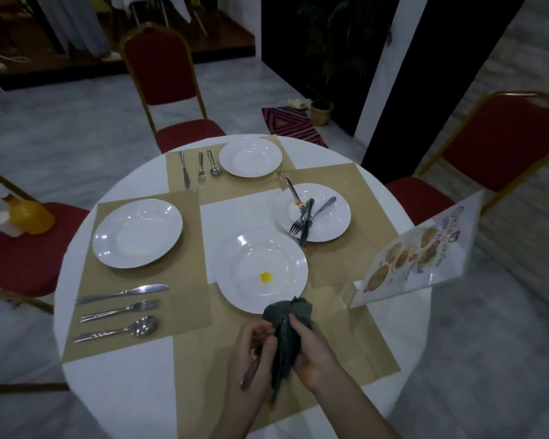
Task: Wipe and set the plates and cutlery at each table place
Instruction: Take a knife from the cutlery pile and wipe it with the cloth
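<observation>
My right hand grips a dark grey cloth wrapped round one end of a piece of cutlery, whose handle my left hand holds; which utensil it is stays hidden. Just beyond, a white plate carries a yellow spot. To its right, another plate has an orange smear with a fork, a knife and another utensil piled on it. A clean plate lies at left beside a knife, fork and spoon. The far plate has its cutlery alongside.
Tan placemats cover the round white table. A standing menu card leans at the right edge. Red chairs stand around; the left one holds a yellow spray bottle.
</observation>
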{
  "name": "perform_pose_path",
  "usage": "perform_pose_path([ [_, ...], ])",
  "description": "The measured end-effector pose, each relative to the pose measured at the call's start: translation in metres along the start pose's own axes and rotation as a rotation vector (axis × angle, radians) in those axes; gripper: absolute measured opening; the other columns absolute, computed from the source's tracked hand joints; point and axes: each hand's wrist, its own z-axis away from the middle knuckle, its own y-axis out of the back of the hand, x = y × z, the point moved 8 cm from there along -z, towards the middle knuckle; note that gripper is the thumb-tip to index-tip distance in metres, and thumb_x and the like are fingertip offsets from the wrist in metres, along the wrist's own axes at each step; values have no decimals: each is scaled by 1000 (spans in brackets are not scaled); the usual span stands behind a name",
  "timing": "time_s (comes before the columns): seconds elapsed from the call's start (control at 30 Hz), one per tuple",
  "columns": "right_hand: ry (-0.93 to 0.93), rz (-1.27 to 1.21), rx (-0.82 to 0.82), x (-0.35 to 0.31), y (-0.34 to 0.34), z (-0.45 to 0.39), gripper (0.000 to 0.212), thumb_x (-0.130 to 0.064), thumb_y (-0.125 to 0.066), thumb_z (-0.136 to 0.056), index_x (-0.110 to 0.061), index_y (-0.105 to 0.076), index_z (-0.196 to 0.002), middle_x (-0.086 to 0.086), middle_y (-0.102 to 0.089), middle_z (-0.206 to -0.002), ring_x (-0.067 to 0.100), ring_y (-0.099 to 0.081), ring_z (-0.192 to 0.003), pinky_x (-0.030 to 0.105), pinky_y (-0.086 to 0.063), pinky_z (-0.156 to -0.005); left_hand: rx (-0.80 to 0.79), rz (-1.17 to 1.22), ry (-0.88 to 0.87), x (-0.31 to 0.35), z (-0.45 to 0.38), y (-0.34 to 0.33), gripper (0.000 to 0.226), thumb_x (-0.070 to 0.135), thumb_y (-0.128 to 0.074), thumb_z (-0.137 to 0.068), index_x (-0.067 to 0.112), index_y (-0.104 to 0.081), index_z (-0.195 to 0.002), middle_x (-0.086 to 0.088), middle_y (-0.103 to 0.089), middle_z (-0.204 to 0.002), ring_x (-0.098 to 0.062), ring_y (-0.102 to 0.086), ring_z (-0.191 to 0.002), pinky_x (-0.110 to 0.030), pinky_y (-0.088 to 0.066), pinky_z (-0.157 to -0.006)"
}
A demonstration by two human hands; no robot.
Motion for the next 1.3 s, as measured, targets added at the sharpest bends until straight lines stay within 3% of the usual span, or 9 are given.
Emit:
perform_pose_path([
  [0.1,-78,-76,-45,6,-5,0,38,-30,-57,-96,1,-65,-115,24,-68,-114,36,-64,-109,44,-51,-94,-36,37,-29,4,6,0,8,24,-60,-89,28,-64,-94,0,-67,-86,-13,-65,-82,-24,-52,-69],
  [0.23,39,-62,24,-10,-4,-6,36,-30,-60,-94,0,-66,-113,22,-71,-108,36,-67,-101,43,-55,-81,-5,145,36,0,11,3,22,31,-71,-80,22,-67,-99,-5,-69,-82,-20,-67,-79,-31,-55,-70],
  [0.4,244,25,110,-46,2,-7,24,-20,-66,-91,-5,-65,-109,16,-72,-103,33,-69,-94,45,-57,-81,-21,161,165,-23,13,8,20,0,-54,-94,14,-68,-96,-9,-68,-65,-22,-59,-56,-34,-51,-55],
  [0.53,200,188,-62,-28,-22,4,30,-25,-69,-89,-8,-67,-113,9,-74,-105,27,-70,-100,40,-56,-89,-63,-69,157,-24,11,10,23,8,-51,-97,19,-69,-86,8,-60,-56,-5,-51,-51,-20,-42,-51],
  [0.63,118,192,-190,-4,-36,10,30,-27,-66,-91,-10,-66,-116,7,-74,-108,23,-70,-102,36,-55,-89,-62,-173,124,-17,9,14,24,13,-50,-97,25,-66,-83,5,-66,-69,-5,-59,-63,-22,-46,-60],
  [0.83,162,64,165,-46,-2,-22,38,-26,-71,-88,0,-63,-115,16,-70,-109,31,-67,-96,37,-55,-75,-132,-220,121,-15,26,6,24,12,-52,-96,20,-60,-74,10,-50,-53,-3,-44,-51,-19,-35,-54],
  [1.1,153,178,-50,-15,-40,5,28,-26,-67,-91,-8,-67,-112,8,-74,-105,25,-70,-98,39,-57,-86,-22,-136,199,-19,23,15,24,17,-48,-99,16,-62,-79,9,-56,-56,0,-46,-50,-17,-37,-52],
  [1.23,179,152,72,-32,-35,-1,20,-22,-66,-92,-6,-66,-103,11,-72,-98,20,-69,-83,26,-54,-60,-62,-108,191,-16,22,14,27,13,-45,-99,10,-58,-76,12,-49,-51,-2,-39,-46,-19,-33,-50],
  [1.3,183,150,121,-44,-35,-8,17,-21,-68,-91,-5,-66,-97,11,-70,-94,21,-67,-79,28,-53,-60,-74,-98,196,-14,19,13,29,13,-43,-100,11,-58,-75,11,-46,-50,-3,-36,-44,-21,-31,-49],
])
